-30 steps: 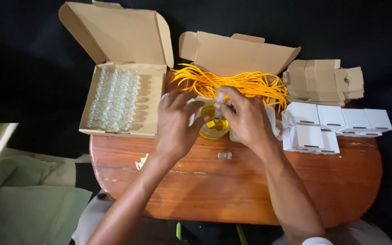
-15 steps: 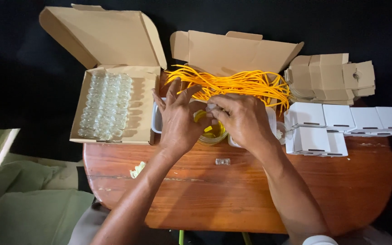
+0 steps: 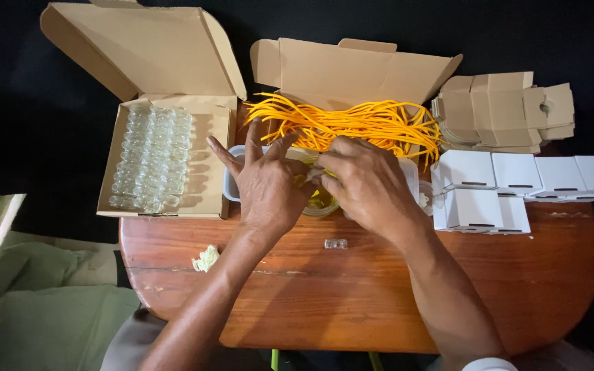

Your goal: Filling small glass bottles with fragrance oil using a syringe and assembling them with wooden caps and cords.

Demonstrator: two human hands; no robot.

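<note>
Jar (image 3: 321,205) dead centre between my hands | left hand (image 3: 264,187) fingers splayed, beside it | right hand (image 3: 369,187) pinching something small over it, nearer | cords (image 3: 352,124) lie crosswise just behind

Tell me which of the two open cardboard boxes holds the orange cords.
The open box at the back centre, just beyond both hands; orange cords spill from it. The other open box, on the left, holds rows of small clear glass vials instead.

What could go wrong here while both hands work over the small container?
1. The open box of small glass vials overhangs the wooden table edge; a bump from the left hand might tip it.
2. The small clear piece lies loose near the forearms and could be swept off.
3. The orange cords may snag the right hand.
</note>
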